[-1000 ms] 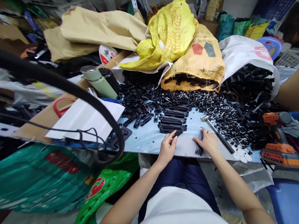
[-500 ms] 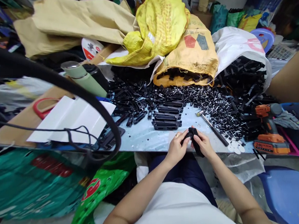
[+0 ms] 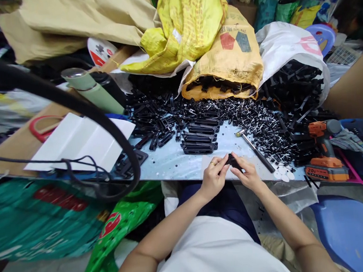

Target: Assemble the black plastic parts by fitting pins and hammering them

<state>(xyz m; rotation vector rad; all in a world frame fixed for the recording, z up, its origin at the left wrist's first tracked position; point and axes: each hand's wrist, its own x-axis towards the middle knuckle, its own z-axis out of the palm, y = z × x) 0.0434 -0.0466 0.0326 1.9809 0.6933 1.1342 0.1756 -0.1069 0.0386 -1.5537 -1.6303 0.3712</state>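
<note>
Both hands meet at the near edge of the table (image 3: 177,165). My left hand (image 3: 214,176) and my right hand (image 3: 247,174) pinch a small black plastic part (image 3: 232,161) between their fingertips, just above the table edge. A ring shows on my left hand. Just beyond the hands lies a neat stack of black plastic strips (image 3: 200,139). A hammer (image 3: 253,148) lies to the right of the stack, close to my right hand.
A wide heap of loose black plastic parts (image 3: 260,123) spills from yellow (image 3: 229,59) and white sacks (image 3: 289,49) at the back. An orange cordless drill (image 3: 324,152) sits at the right. A green flask (image 3: 92,92), white paper (image 3: 77,140), red scissors and a black cable lie left.
Both hands left the table surface, where they lay apart, picked up a black part and came together on it. The view has tilted slightly downward.
</note>
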